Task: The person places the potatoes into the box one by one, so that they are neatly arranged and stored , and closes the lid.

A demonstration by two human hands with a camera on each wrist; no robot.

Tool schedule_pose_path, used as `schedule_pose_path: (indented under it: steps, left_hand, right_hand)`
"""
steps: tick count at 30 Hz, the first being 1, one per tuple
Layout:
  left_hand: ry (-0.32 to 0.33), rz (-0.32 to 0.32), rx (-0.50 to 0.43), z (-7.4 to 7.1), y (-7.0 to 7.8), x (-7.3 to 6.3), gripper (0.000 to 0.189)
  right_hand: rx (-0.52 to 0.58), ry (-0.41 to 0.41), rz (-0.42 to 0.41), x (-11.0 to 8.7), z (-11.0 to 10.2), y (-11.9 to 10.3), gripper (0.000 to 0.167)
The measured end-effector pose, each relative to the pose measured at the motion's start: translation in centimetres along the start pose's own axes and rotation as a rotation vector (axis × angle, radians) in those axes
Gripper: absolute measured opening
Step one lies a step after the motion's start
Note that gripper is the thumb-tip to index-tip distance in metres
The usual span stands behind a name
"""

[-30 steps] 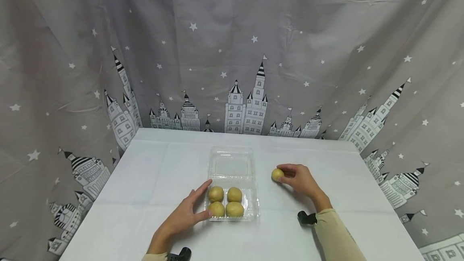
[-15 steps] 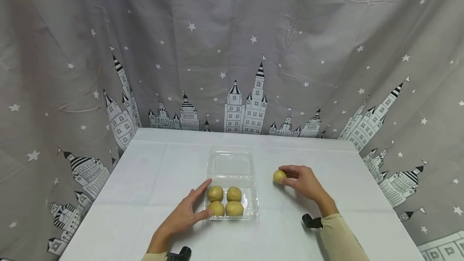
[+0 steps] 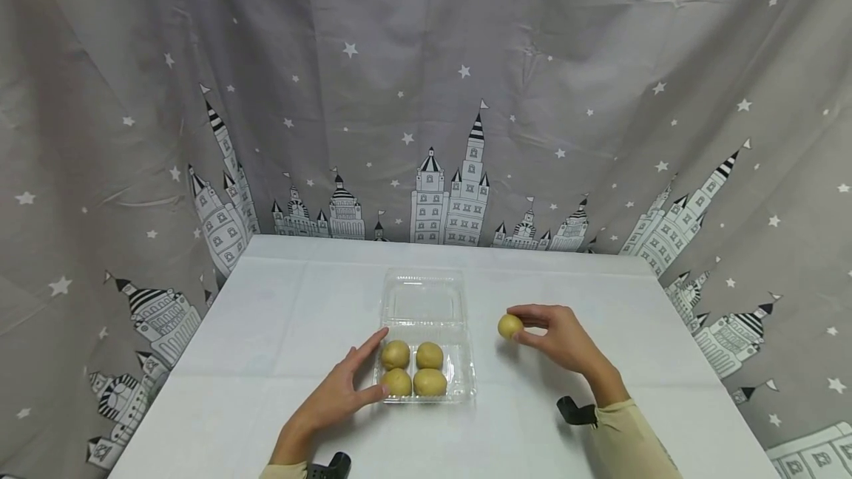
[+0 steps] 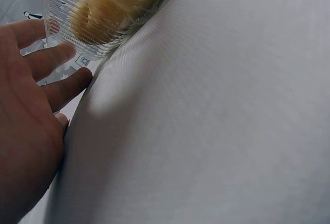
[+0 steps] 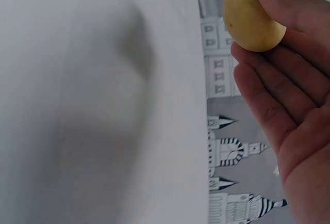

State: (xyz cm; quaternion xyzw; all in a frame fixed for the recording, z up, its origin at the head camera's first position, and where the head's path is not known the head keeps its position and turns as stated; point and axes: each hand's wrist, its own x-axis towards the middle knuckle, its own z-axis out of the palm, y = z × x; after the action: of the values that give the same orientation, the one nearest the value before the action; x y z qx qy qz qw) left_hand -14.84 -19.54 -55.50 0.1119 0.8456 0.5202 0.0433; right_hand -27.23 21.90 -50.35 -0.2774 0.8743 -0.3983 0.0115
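Note:
Between thumb and fingertips, my right hand (image 3: pixel 555 335) pinches a small yellow potato (image 3: pixel 509 326), to the right of a clear plastic clamshell box (image 3: pixel 459 383). The potato's shadow falls on the cloth below it. In the right wrist view the held potato (image 5: pixel 252 17) looks smooth and oval. Several potatoes (image 3: pixel 430 383) sit in two rows in the box's left and middle part. My left hand (image 3: pixel 336 394) lies along the box's left side with fingers extended, its thumb tip overlapping the front left potato (image 3: pixel 398 381). The left wrist view shows those fingertips (image 4: pixel 80 79) beside the ribbed plastic wall.
The box's transparent lid (image 3: pixel 426 298) is folded back flat, away from the person. A white cloth covers the table (image 3: pixel 299 301). Behind the table's far edge hangs a grey curtain (image 3: pixel 399 58) printed with castles and stars. Each wrist wears a black camera (image 3: pixel 576 411).
The right hand first shifts slightly right with the potato, then lifts it and moves a little left; its shadow now stands apart below. The left hand and the box stay put.

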Motion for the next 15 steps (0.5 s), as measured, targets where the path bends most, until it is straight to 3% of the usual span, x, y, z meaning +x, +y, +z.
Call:
schedule_pose_path:
  steps: [15]
  left_hand:
    - [0.011,-0.025,0.020,1.4,1.0,-1.0,0.094]
  right_hand:
    - [-0.029,-0.112,-0.117,-0.7,0.1,-3.6,0.042]
